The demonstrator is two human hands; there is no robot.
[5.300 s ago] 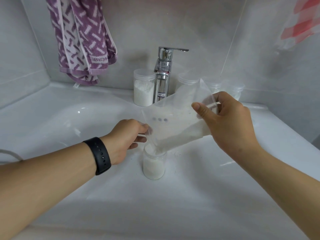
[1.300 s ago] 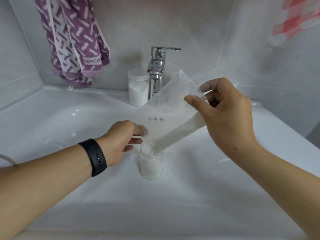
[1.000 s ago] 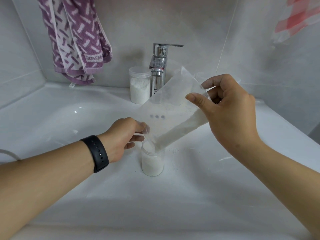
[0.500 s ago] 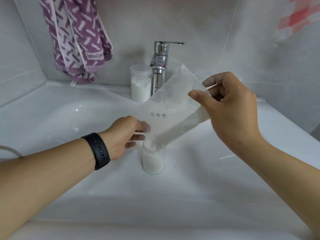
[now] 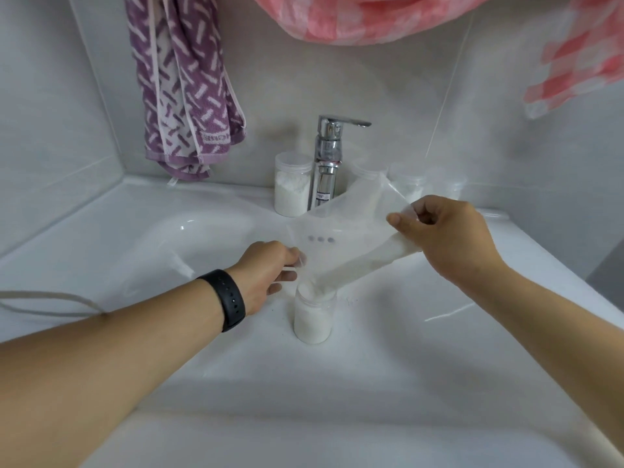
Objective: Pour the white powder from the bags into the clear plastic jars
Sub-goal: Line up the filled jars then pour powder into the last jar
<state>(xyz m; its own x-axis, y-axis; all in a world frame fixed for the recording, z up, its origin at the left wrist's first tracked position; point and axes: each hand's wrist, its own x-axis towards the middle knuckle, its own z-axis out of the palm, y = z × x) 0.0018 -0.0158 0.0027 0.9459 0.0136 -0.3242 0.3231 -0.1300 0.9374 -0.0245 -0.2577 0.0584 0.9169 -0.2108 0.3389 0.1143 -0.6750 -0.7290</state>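
Observation:
A clear plastic bag (image 5: 341, 238) with white powder in its lower fold is tilted over an open clear jar (image 5: 314, 315) that stands in the white sink (image 5: 169, 251). The bag's low corner sits in the jar's mouth. The jar is nearly full of white powder. My left hand (image 5: 266, 271) pinches the bag's lower left edge just above the jar. My right hand (image 5: 449, 238) grips the raised right end of the bag.
A chrome tap (image 5: 329, 160) stands behind the bag. A lidded jar half full of powder (image 5: 292, 184) is left of the tap, and more clear jars (image 5: 408, 180) stand to its right. A purple towel (image 5: 185, 86) and pink checked cloths (image 5: 364, 15) hang above.
The bag's raised end and my right hand have dropped lower, so the bag lies flatter. The view has tipped up, showing a pink cloth overhead. The powder level in the jar looks slightly higher.

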